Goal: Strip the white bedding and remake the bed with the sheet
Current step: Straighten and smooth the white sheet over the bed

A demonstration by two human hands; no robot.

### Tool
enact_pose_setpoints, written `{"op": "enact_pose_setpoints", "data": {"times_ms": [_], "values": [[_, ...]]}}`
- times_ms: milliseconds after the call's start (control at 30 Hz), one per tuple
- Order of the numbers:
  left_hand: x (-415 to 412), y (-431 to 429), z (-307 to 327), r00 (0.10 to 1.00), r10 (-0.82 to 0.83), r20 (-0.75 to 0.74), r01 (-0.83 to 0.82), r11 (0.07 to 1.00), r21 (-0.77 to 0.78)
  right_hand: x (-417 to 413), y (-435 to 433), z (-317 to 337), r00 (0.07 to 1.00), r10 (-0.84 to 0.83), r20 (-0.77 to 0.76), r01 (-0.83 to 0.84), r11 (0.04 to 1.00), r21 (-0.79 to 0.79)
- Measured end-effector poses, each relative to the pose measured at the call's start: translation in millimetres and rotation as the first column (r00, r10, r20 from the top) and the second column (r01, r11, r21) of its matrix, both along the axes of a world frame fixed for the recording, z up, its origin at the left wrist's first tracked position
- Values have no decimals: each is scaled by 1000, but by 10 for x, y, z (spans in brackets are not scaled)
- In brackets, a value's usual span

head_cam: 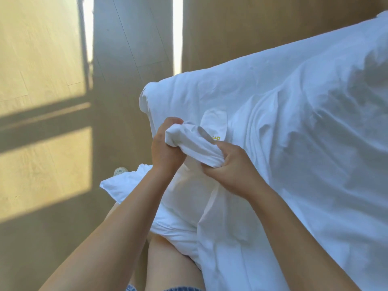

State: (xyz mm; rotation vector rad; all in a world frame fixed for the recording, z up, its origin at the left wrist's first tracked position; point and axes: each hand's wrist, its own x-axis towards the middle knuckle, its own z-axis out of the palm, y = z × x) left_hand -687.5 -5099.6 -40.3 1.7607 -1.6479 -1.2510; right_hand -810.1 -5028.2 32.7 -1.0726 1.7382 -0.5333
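A white sheet (294, 127) lies rumpled over the bed, which fills the right half of the head view. Its near corner is bunched into a twisted roll (195, 144) with a small yellow-lettered label beside it. My left hand (165, 148) grips the roll's left end, and my right hand (231, 169) grips it from the right, fingers curled around the cloth. More white bedding (130, 185) hangs below my hands, against my legs.
A wooden floor (42, 80) with bright sun patches and window shadows spreads to the left. The bed's corner (149, 95) juts toward the floor. A light shoe (120, 171) peeks out beside the hanging bedding. My bare legs stand close to the bed's side.
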Motion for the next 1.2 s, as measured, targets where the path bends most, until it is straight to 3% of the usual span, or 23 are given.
{"op": "enact_pose_setpoints", "data": {"times_ms": [67,100,133,200,233,300,367,400,500,567,667,733,800,833,933,1000,1067,1100,1133,1167,1200], "values": [[39,50,87,994,-19,-109,12,998,-65,-95,-13,-6,998,-5,-61,10,997,78],[62,74,135,991,-39,-129,28,996,-87,-109,-31,-24,982,19,-190,-2,996,91],[81,104,197,988,-68,-140,54,993,-101,-109,-48,-46,933,40,-358,-11,996,83],[98,187,335,971,-141,-192,125,988,-90,-114,-91,-90,736,22,-677,-33,999,-4],[100,241,406,951,-193,-240,184,981,-58,-126,-128,-106,657,-10,-754,-36,998,-45],[113,344,527,884,-297,-362,325,945,20,-168,-225,-137,603,-54,-796,-31,995,-91],[150,373,547,869,-375,-322,402,915,21,-173,-264,-165,664,-132,-736,-6,983,-182],[169,336,510,896,-383,-225,392,920,-6,-148,-262,-148,731,-194,-654,23,965,-261],[140,85,356,977,-193,94,196,980,-26,11,-200,-30,922,-214,-322,79,920,-384],[42,-90,230,959,-152,238,154,988,11,94,-143,-14,975,-137,-175,91,965,-247],[-63,-208,124,880,-265,393,270,962,45,41,-90,-61,988,-144,-50,146,989,37],[-22,-184,156,929,-291,228,286,957,57,-65,-73,-103,955,-117,-272,141,988,68],[47,-117,275,953,-293,-75,300,948,102,-156,-113,-143,804,-58,-591,106,993,47],[73,-71,349,930,-304,-204,336,931,141,-191,-165,-159,732,-52,-679,101,994,32],[106,59,476,856,-172,-488,362,873,328,-215,-325,-193,674,-15,-739,63,997,37],[122,57,474,837,-12,-547,294,853,432,-196,-351,-201,663,-34,-748,43,999,-6],[120,28,434,892,-2,-452,190,909,370,-195,-283,-204,692,-119,-712,18,989,-148],[103,-4,378,948,-106,-301,186,950,250,-179,-243,-184,736,-137,-663,-11,977,-214],[86,-31,305,969,-241,-56,247,961,123,-148,-200,-160,801,-151,-580,-19,961,-277],[63,-61,237,923,-333,195,330,943,50,-97,-167,-133,880,-153,-449,19,957,-289],[32,-109,182,878,-340,336,350,936,34,-40,-150,-100,944,-152,-293,83,968,-238]]}}
